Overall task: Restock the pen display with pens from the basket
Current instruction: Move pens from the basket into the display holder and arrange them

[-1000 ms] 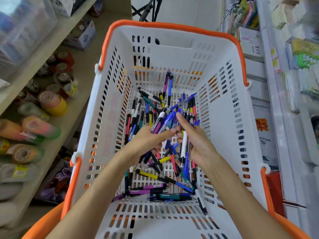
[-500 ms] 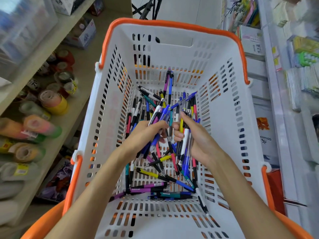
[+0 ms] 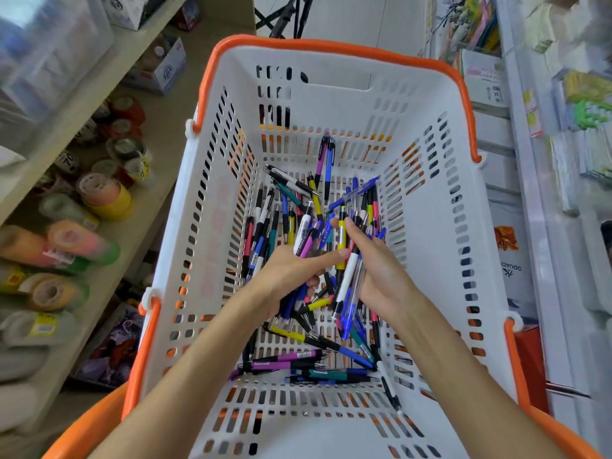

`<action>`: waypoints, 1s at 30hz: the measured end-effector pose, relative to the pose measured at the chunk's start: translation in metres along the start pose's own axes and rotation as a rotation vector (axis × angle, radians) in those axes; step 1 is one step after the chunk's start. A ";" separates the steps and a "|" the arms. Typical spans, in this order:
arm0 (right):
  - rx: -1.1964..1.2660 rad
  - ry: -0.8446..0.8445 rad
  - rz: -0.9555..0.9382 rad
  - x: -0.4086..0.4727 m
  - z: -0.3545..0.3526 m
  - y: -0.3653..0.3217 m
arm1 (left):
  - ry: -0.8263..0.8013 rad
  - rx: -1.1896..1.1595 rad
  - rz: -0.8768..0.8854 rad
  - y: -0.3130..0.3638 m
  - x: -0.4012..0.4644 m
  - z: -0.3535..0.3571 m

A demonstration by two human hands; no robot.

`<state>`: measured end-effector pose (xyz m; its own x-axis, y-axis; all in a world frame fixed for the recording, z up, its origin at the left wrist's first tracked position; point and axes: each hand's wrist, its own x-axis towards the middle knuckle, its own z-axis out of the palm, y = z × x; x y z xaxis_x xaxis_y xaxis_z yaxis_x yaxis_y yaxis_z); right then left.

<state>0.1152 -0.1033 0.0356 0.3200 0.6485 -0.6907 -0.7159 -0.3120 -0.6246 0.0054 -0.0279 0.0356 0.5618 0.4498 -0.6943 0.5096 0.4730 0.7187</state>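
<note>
Leftmost, beside the white slotted plastic basket with orange rim and handles [image 3: 212, 226], a beige shelf [image 3: 99, 104] carries stacked rolls of coloured tape [image 3: 106, 200] in yellow, pink, orange and green, blurred by camera motion. A small cardboard box [image 3: 162, 71] sits on the upper level, left of the basket's far corner.

Inside the basket, a loose heap of ballpoint pens with blue, purple, yellow, teal, pink and black barrels [image 3: 298, 359] covers the floor, some lying flat near the near wall, others leaning toward the far wall.

Over the middle of the basket, the left hand [image 3: 291, 273] curls its fingers round a bunch of pens, a white-barrelled one and a purple one sticking up past its knuckles, its index finger stretched rightward until it touches the pens in the other hand. Just right of it, the right hand [image 3: 374, 270] grips its own upright bundle, which includes a yellow-and-black pen, a white pen and clear blue-capped stick pens [image 3: 347, 293]; thumb and fingertips pinch the top of the bundle. Both forearms enter over the basket's near wall.

Right of the basket, white shop shelving [image 3: 543, 226] holds blurred pastel stationery packets [image 3: 586, 104], and an orange-printed carton [image 3: 506, 246] stands just beyond the basket's right wall.
</note>
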 end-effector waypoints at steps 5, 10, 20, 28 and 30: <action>-0.107 0.042 -0.093 0.005 0.000 0.006 | 0.024 -0.147 0.062 0.003 0.000 0.002; -0.132 0.028 -0.209 0.006 -0.002 0.001 | 0.032 -0.150 0.156 0.005 0.002 -0.005; -0.469 -0.001 -0.138 0.001 -0.007 -0.009 | -0.076 -0.073 0.003 0.013 -0.007 -0.016; -0.754 0.195 -0.337 0.001 -0.004 -0.004 | -0.065 0.067 0.091 0.006 -0.004 -0.003; -0.760 0.226 -0.399 0.003 -0.006 -0.003 | -0.059 0.096 0.122 0.005 -0.005 -0.001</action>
<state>0.1218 -0.1044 0.0337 0.6302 0.6799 -0.3750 0.0553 -0.5211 -0.8517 0.0048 -0.0266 0.0424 0.6592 0.4528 -0.6004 0.4939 0.3414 0.7997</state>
